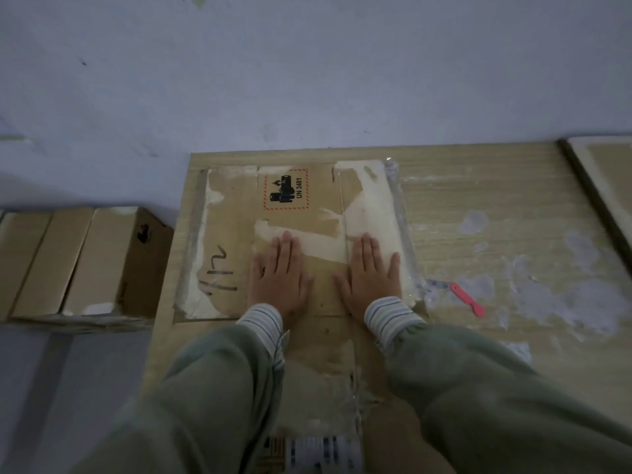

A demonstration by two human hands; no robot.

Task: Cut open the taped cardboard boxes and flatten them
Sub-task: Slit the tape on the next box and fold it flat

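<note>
I am pressing both hands flat on the flattened cardboard box point(294, 213), which is lying on the wooden table point(478, 200) near its far left corner. My left hand point(278, 271) is resting palm down with straight fingers, its grip fully open and holding nothing; my right hand point(371, 273) is lying the same way just beside it, thumbs nearly meeting. A pink box cutter point(466, 299) is lying on the table right of the box. Other cardboard boxes point(78, 261) are sitting left of the table.
</note>
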